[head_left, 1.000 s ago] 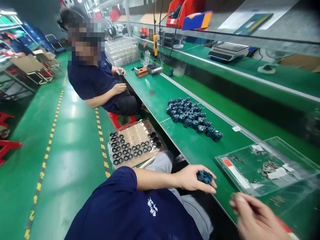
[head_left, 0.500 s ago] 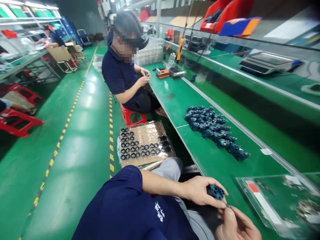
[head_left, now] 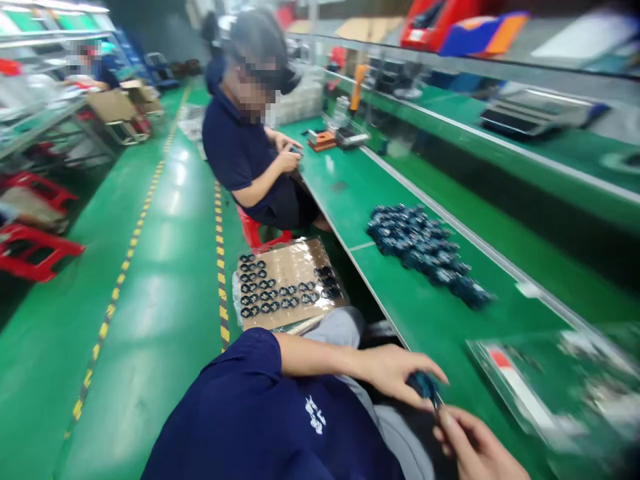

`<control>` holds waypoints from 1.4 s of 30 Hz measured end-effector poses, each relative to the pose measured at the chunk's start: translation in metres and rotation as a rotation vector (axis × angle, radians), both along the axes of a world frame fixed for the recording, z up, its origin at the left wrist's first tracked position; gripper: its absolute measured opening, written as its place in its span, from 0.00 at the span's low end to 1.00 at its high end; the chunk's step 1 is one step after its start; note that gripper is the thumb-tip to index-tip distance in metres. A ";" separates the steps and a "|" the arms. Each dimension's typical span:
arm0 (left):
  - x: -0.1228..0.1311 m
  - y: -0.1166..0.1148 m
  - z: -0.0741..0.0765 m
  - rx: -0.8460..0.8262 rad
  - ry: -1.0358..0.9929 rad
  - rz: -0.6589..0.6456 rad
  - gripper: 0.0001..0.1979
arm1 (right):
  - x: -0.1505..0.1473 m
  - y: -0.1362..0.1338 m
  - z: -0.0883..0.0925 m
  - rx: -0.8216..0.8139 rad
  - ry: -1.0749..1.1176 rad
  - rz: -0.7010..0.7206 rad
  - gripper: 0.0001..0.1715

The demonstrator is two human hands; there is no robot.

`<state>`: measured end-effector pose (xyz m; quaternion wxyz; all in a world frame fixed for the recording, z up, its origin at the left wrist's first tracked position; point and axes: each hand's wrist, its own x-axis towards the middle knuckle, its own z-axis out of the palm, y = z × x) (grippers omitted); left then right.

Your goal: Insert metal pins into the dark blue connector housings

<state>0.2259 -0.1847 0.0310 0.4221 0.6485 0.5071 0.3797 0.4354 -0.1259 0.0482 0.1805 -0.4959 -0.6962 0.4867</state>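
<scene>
Near the bench's front edge, my left hand [head_left: 395, 375] is wrapped round a dark blue part [head_left: 423, 385]. My right hand [head_left: 475, 437] is pinched against the lower end of that part; whatever lies between its fingertips is too small and blurred to name. Further along the green bench [head_left: 450, 343] lies a long pile of similar dark blue parts [head_left: 417, 247]. To the right of my hands sits a clear plastic tray [head_left: 525, 393] with small metal pieces in it.
A co-worker [head_left: 240, 133] sits further along the bench, holding a small part. Beside my lap, a cardboard-lined tray [head_left: 290, 267] bears rows of black round parts. A shelf with a scale [head_left: 540, 113] runs above the bench.
The view has shifted slightly. My right hand's fingers have changed position at the blue part, which my left hand still holds.
</scene>
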 end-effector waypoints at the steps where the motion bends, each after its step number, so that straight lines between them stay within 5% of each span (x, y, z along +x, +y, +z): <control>1: 0.001 -0.001 0.003 -0.007 0.005 0.073 0.27 | 0.001 -0.003 0.005 0.042 0.020 -0.042 0.16; 4: -0.003 0.004 0.008 -0.010 0.018 0.255 0.24 | -0.003 -0.008 0.019 0.034 0.242 -0.148 0.18; 11: -0.008 0.026 0.005 0.221 -0.082 0.198 0.22 | -0.023 0.007 0.031 -0.100 0.526 -0.028 0.17; 18: -0.001 0.023 0.009 0.495 0.148 0.231 0.19 | -0.026 0.009 0.033 0.099 0.387 0.114 0.09; 27: 0.004 0.019 0.001 0.586 0.383 0.341 0.17 | -0.034 0.011 0.023 -0.232 0.473 0.009 0.12; 37: 0.001 0.029 -0.010 0.757 0.531 0.223 0.20 | -0.039 0.020 0.009 -0.340 0.281 -0.099 0.11; 42: -0.002 0.040 -0.009 0.766 0.567 0.189 0.20 | -0.044 0.031 0.008 -0.500 0.367 -0.149 0.12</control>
